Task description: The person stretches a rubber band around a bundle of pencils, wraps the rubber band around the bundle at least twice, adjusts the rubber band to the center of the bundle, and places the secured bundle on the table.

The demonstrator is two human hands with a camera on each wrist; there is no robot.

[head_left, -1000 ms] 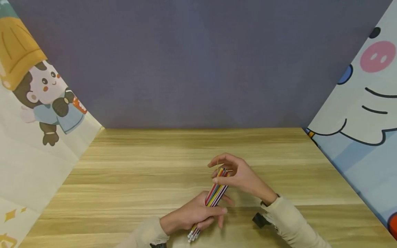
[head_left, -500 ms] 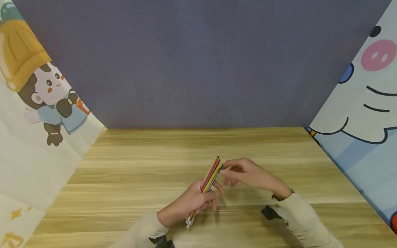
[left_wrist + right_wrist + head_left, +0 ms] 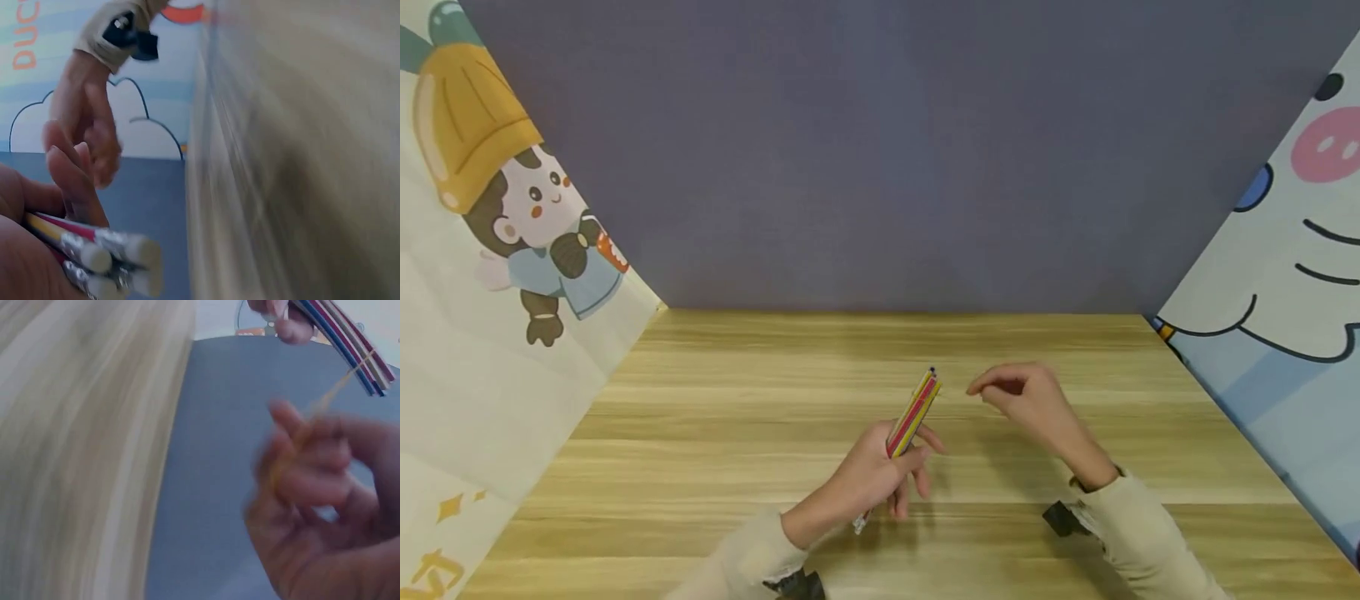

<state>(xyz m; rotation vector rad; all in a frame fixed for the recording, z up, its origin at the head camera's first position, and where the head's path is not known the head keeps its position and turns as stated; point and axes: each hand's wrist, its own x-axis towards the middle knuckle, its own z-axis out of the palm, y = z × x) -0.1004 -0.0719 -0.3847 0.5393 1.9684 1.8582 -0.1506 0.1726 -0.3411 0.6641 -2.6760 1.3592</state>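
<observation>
A bundle of striped pencils (image 3: 916, 412) slants up from my left hand (image 3: 874, 467), whose thumb and fingers grip it around its lower half. White erasers (image 3: 95, 257) in silvery ferrules stick out below that hand. My right hand (image 3: 1033, 402) is to the right of the bundle's upper end, thumb and fingertips pinched together. In the right wrist view, a thin yellowish rubber band (image 3: 337, 387) runs taut from those blurred fingers to the pencils near their end. In the head view the band barely shows.
Both hands are above a wood-grain table (image 3: 737, 400). A grey panel (image 3: 880, 167) rises behind it. Cartoon-printed sheets stand at the left (image 3: 460, 375) and right (image 3: 1300, 400). A dark strap device sits at each wrist.
My right hand has drawn away from the pencils to the right, pulling the band with it. The left hand and the bundle have shifted slightly up.
</observation>
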